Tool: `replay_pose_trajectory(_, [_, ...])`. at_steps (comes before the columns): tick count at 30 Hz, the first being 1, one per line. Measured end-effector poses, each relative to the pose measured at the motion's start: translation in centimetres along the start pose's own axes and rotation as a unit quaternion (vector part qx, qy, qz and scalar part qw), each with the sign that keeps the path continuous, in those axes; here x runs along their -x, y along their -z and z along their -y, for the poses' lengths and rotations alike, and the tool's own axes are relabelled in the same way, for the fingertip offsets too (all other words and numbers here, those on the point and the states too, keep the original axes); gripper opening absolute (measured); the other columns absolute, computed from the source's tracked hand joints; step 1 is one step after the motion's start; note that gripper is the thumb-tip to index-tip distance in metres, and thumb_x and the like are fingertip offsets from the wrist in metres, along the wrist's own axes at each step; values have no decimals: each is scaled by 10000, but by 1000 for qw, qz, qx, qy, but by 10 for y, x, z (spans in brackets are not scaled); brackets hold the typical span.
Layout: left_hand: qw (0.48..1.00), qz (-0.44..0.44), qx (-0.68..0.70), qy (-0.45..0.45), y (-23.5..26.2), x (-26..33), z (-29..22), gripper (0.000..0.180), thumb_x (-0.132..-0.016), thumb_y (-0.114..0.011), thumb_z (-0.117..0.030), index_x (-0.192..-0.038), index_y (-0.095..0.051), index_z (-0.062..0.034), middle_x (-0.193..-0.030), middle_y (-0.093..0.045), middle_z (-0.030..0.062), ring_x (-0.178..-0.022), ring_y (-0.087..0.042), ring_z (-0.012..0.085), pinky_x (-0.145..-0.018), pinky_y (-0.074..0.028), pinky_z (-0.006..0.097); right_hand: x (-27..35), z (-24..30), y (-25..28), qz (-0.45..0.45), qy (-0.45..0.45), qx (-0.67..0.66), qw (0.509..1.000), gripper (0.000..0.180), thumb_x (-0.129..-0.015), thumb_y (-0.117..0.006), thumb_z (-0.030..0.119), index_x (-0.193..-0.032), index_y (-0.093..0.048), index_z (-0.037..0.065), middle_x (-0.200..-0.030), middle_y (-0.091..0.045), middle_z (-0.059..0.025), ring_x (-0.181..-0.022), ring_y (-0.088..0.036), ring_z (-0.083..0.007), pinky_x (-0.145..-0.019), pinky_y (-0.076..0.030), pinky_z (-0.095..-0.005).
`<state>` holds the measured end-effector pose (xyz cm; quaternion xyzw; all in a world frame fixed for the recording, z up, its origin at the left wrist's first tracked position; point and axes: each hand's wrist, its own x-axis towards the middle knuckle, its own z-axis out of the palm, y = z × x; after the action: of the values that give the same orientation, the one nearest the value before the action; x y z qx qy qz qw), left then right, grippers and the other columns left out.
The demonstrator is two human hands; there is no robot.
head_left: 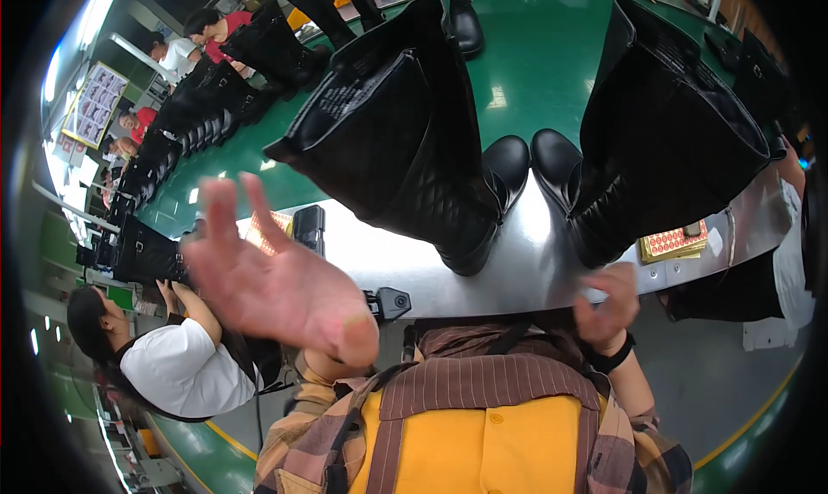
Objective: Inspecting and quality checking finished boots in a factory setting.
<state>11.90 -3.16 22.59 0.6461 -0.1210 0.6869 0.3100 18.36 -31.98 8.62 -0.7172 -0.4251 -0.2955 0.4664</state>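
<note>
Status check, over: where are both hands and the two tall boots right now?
Left hand raised, open, empty. Right hand curled at the metal table's edge, holding nothing visible. Left black boot and right black boot stand untouched, toes nearly meeting.

The left hand (276, 278) was motion-blurred, palm open. The right hand's (608, 304) fingertips were hidden over the tabletop (535, 252) edge, and the sticker sheets (674, 239) were too small to make out.

Bright overhead light glares white off the curved metal table edge (535, 261) beyond the raised, motion-blurred left hand (276, 278). The tall black quilted leather boot (405, 132) above it shines softly. Fisheye bending darkens every rim.
</note>
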Motion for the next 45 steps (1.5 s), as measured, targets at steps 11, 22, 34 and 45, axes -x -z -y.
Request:
replay_pose_trajectory(11, [859, 487, -155, -29, -7, -88, -38, 319, -557, -854, -141, -846, -740, -72, -658, -409, 17, -690, -432, 210, -807, -370, 405, -122, 32, -81, 117, -210, -247, 939, 356, -907, -484, 5, -1255, -559, 18, -1158, -606, -169, -987, -612, -275, -805, -479, -319])
replay_pose_trajectory(22, [811, 584, 27, -16, 57, -83, -40, 360, -460, -664, -227, -794, -767, -141, -683, -366, -49, -741, -386, 205, -880, -379, 363, -120, 20, -64, 196, -97, -90, 972, 645, -745, -761, 383, -1250, -565, 33, -1415, -443, -148, -1091, -520, -323, -965, -410, -404])
replay_pose_trajectory(34, [783, 614, 71, -67, 73, -74, -44, 274, -475, -715, -158, -746, -727, -120, -700, -380, -65, -776, -441, 165, -936, -451, 625, -106, 25, -65, 250, -124, -146, 949, 1220, -487, -903, 480, -1478, -292, 116, -1539, -159, -249, -1357, -290, -473, -1094, -304, -509])
replay_pose_trajectory(45, [887, 332, -300, -115, 19, -71, -27, 408, -660, -778, -10, -1044, -642, -18, -1002, -534, 72, -867, -557, 213, -806, -443, 320, -81, 12, -94, 91, -241, -378, 890, 896, -709, -831, 180, -1423, -303, 65, -1454, -365, -134, -1299, -435, -285, -1058, -359, -403])
